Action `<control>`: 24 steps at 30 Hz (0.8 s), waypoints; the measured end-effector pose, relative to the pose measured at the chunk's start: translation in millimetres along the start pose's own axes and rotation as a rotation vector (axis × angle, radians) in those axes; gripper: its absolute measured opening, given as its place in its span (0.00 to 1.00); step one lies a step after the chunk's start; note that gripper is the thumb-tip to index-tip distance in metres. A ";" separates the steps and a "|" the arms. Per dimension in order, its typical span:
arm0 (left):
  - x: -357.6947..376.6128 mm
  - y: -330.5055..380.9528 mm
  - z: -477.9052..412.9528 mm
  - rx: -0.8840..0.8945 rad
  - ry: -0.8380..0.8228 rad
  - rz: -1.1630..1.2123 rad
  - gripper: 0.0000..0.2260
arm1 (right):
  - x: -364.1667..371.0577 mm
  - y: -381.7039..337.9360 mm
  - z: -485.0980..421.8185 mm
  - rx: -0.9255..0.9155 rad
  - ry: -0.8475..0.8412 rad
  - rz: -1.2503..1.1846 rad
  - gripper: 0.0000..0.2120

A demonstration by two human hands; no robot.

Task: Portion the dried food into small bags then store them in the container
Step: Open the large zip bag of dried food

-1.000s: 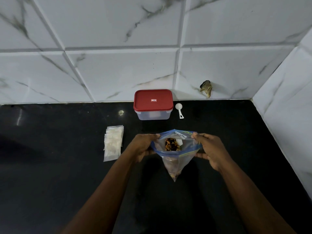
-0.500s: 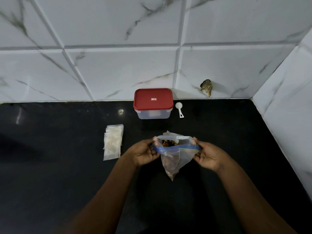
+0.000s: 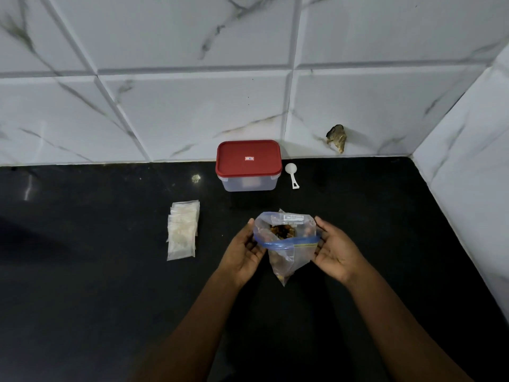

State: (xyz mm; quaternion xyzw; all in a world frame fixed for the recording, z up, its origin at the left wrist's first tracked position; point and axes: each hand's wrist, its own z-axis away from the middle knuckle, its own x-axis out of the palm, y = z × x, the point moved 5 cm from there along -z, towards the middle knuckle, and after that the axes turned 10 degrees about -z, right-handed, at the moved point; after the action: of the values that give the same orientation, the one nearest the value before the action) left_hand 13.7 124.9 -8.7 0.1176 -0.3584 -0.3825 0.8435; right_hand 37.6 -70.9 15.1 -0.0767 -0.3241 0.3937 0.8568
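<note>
- Dried food [image 3: 282,231], dark and brown, sits inside a clear zip bag [image 3: 286,257] with a blue strip [image 3: 286,242]. The bag's mouth gapes open above the black worktop [image 3: 96,285], near its middle.
- Left hand [image 3: 243,252] lies against the bag's left side, its fingers fairly straight and close together, touching the plastic.
- Right hand [image 3: 334,249] cups the bag's right side, fingers loosely curled at the strip; whether they pinch it cannot be told.
- Container [image 3: 249,183], with its red lid [image 3: 249,159] on, stands at the tiled wall [image 3: 192,111] behind the bag. A white scoop [image 3: 292,175] lies just beside it.
- Small bags [image 3: 183,230] lie stacked left of the hands.
</note>
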 end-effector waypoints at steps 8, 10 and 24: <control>-13.4 -16.3 14.7 -0.111 -0.015 -0.336 0.16 | -27.1 8.4 19.3 -0.037 0.116 0.365 0.25; -8.0 -19.4 17.4 -0.127 -0.022 -0.358 0.13 | -24.2 12.2 24.4 -0.040 0.066 0.315 0.20; 17.2 -39.7 17.8 -0.072 -0.047 0.337 0.14 | -7.2 30.5 29.0 0.082 0.071 -0.459 0.12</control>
State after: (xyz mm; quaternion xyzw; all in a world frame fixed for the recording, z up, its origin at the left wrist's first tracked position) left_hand -13.2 86.7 -5.8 0.0165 -0.3786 -0.2510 0.8908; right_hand -2.9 -59.0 22.3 0.0199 -0.2863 0.1987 0.9371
